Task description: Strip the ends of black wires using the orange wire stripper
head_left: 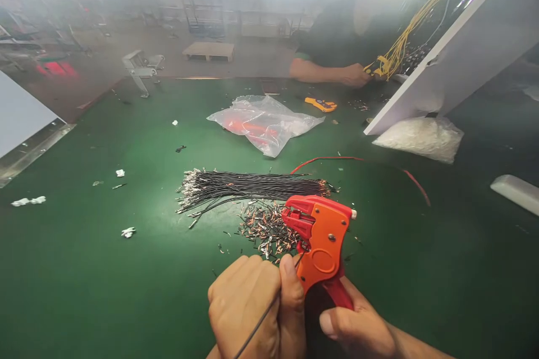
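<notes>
My right hand [357,328] grips the red handles of an orange wire stripper [322,244], its jaws pointing up and left. My left hand [255,308] is closed in a pinch on a thin black wire [263,318] that runs up to the stripper's jaws. Just beyond the tool lies a heap of small metal terminals and stripped bits [267,227]. Behind it a bundle of black wires [248,186] lies across the green table [84,269].
A clear plastic bag [265,123] with red parts lies further back, a red wire [357,162] curves to its right. Across the table a person's hand [356,74] works on yellow wires [404,39] by a tilted white board [455,50]. A white bag [421,137] sits under it.
</notes>
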Demonstrator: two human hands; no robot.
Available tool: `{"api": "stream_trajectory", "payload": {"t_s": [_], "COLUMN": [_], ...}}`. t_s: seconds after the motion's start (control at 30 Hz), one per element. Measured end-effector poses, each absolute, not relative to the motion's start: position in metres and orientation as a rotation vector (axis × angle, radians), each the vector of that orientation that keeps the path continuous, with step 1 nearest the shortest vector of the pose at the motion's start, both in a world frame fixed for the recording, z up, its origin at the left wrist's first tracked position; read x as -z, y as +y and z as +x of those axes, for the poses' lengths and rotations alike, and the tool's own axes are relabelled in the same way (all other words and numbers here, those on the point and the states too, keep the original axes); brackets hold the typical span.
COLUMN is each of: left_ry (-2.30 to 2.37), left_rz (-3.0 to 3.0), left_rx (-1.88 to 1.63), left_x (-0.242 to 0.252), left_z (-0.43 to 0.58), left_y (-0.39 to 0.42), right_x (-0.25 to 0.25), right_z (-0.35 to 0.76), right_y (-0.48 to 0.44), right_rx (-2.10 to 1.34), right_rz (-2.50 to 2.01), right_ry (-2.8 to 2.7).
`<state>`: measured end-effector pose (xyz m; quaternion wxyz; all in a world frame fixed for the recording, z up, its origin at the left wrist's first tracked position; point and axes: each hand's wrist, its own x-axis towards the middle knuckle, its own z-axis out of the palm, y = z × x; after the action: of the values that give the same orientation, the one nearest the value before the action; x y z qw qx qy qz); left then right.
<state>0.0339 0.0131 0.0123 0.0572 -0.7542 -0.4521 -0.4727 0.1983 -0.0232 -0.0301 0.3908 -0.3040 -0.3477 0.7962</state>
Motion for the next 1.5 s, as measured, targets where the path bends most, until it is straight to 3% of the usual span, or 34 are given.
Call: {"api": "stream_trajectory", "payload": {"t_s": [0.37, 1.5], "left_ry": [-1.251, -1.134], "left_rz": [-2.438, -2.414], "left_rx": [1.311, 1.203], "left_x": [-0.002, 0.002], "left_z": [0.027, 0.026], "left_y": [0.01, 0.013], "right_x": [0.032, 0.036], "right_z": [0.197, 0.191], "right_y": [-0.019, -0.022], "right_rx": [-2.005, -1.987], "right_rz": [-0.625, -0.873], "right_ry": [-0.968, -0.822]}}
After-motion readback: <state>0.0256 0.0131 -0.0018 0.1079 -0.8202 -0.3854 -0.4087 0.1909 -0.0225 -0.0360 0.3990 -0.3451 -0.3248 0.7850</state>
